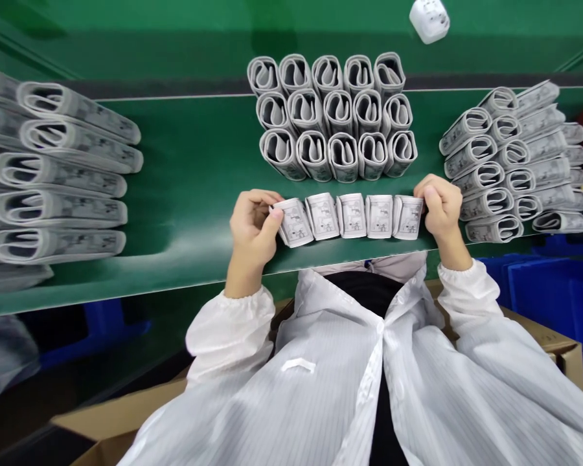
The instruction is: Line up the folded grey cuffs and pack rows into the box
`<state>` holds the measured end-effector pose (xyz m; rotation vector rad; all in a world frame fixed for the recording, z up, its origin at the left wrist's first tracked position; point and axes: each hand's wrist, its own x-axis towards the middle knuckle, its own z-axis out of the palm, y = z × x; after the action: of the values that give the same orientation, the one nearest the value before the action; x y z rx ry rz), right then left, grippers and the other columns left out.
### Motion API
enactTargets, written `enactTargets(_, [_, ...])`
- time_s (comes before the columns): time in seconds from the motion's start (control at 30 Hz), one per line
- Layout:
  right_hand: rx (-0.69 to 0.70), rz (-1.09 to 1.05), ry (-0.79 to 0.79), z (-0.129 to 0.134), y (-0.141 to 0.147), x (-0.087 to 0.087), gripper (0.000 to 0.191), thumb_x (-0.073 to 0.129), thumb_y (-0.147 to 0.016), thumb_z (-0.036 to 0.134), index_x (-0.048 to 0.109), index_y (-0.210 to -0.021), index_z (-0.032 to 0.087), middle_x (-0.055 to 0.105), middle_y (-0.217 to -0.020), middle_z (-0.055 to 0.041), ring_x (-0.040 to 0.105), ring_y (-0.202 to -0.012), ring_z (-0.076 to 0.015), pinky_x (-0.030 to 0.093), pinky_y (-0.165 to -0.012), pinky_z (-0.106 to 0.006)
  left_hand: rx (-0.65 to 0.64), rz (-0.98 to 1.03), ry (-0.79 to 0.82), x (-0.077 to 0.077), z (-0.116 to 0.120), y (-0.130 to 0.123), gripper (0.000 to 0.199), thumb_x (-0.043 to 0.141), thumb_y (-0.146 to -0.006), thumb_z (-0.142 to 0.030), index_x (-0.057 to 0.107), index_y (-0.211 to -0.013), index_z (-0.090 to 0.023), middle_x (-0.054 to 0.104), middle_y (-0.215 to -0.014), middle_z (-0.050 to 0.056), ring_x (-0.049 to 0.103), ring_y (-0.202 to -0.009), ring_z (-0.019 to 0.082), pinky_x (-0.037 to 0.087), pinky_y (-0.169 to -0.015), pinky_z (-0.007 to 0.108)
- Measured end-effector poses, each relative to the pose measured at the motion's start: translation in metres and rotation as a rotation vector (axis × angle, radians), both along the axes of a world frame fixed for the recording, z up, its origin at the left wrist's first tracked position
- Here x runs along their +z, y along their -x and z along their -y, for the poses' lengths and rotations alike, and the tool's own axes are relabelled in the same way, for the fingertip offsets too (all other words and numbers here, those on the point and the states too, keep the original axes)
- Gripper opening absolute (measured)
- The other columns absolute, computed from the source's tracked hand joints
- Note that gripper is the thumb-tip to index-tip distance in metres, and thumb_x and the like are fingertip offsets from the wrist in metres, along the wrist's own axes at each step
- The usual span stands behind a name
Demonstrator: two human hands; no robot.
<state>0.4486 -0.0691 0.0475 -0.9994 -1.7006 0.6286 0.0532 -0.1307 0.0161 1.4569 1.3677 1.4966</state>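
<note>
So, left hand (pixel 252 226), right hand (pixel 440 207): fingers (pixel 273 217) pinching row of five rolled cuffs (pixel 350 217); fifteen more (pixel 337 116) behind.

A green conveyor belt (pixel 189 149) carries rolled printed cuffs (pixel 342 157) (packed in neat rows) across its width.

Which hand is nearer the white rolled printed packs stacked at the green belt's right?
Right. The right hand is beside the white rolled printed packs; the left hand is well left of them.

Bright, even overhead light, with soft shadows under the rolls (pixel 330 155), a pale glare near the front edge of the bench (pixel 194 249), wide-lens bowing toward the frame's edges, mostly sharp focus
</note>
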Motion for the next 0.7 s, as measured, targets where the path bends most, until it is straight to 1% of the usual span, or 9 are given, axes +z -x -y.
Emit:
enactTargets(0.13, [0.05,-0.043,-0.018,-0.0005,0.0001,0.0019,0.06,0.066,-0.111,0.069,0.058,-0.07,0.026,0.062,-0.068,-0.0026,0.056,-0.062,-0.0199,0.043,-0.063,-0.04,-0.003,-0.002,-0.03,0.0005,0.0004,-0.0008,0.043,0.089,-0.097,-0.066,0.068,-0.102,-0.028,0.073,-0.101,0.005,0.072,-0.09,0.021,0.06,-0.077,0.037])
enactTargets(0.2, [0.049,-0.042,-0.023,-0.0012,0.0005,0.0018,0.059,0.068,-0.109,0.069,0.057,-0.07,0.026,0.062,-0.069,-0.0024,0.055,-0.062,-0.0193,0.042,-0.063,-0.04,-0.001,-0.006,-0.05,0.001,0.0004,-0.0014,0.04,0.088,-0.099,-0.062,0.069,-0.103,-0.027,0.075,-0.101,0.005,0.073,-0.089,0.02,0.059,-0.075,0.036])
enactTargets(0.37, [0.009,-0.02,0.004,-0.0014,0.0018,0.0011,0.061,0.065,-0.108,0.074,0.055,-0.071,0.027,0.06,-0.069,-0.0026,0.054,-0.063,-0.0202,0.043,-0.065,-0.041,0.004,-0.026,-0.044,0.0002,-0.0002,-0.0009,0.043,0.088,-0.099,-0.064,0.068,-0.101,-0.027,0.074,-0.101,0.004,0.074,-0.09,0.02,0.059,-0.075,0.038])
enactTargets(0.43, [0.006,-0.024,-0.007,-0.0012,0.002,0.0012,0.06,0.064,-0.109,0.072,0.055,-0.072,0.027,0.061,-0.069,-0.0027,0.054,-0.064,-0.0203,0.043,-0.066,-0.042,0.005,-0.022,-0.061,-0.0005,-0.0005,-0.0005,0.041,0.088,-0.099,-0.062,0.068,-0.101,-0.027,0.075,-0.101,0.005,0.074,-0.09,0.02,0.058,-0.074,0.039])
enactTargets(0.53, [0.017,-0.03,-0.031,-0.0013,0.0021,0.0014,0.058,0.064,-0.111,0.069,0.055,-0.073,0.027,0.061,-0.07,-0.0027,0.055,-0.064,-0.0201,0.043,-0.065,-0.041,0.027,-0.007,-0.085,-0.0006,-0.0008,-0.0009,0.038,0.089,-0.099,-0.06,0.071,-0.101,-0.027,0.076,-0.103,0.005,0.075,-0.091,0.02,0.059,-0.077,0.038])
enactTargets(0.6, [0.015,-0.025,-0.022,-0.0013,0.0022,0.0015,0.059,0.064,-0.111,0.071,0.055,-0.074,0.027,0.061,-0.07,-0.0027,0.055,-0.064,-0.0203,0.043,-0.066,-0.041,0.039,0.0,-0.083,0.0003,-0.0008,-0.0018,0.037,0.09,-0.099,-0.059,0.072,-0.102,-0.027,0.077,-0.103,0.005,0.075,-0.092,0.02,0.059,-0.078,0.037])
enactTargets(0.7, [0.012,-0.025,-0.006,-0.0013,0.0026,0.0017,0.061,0.063,-0.11,0.075,0.054,-0.074,0.027,0.059,-0.07,-0.0023,0.054,-0.065,-0.0204,0.042,-0.067,-0.042,0.037,0.002,-0.08,0.0022,-0.0006,-0.003,0.036,0.09,-0.099,-0.058,0.072,-0.101,-0.026,0.077,-0.102,0.005,0.075,-0.091,0.019,0.059,-0.077,0.036])
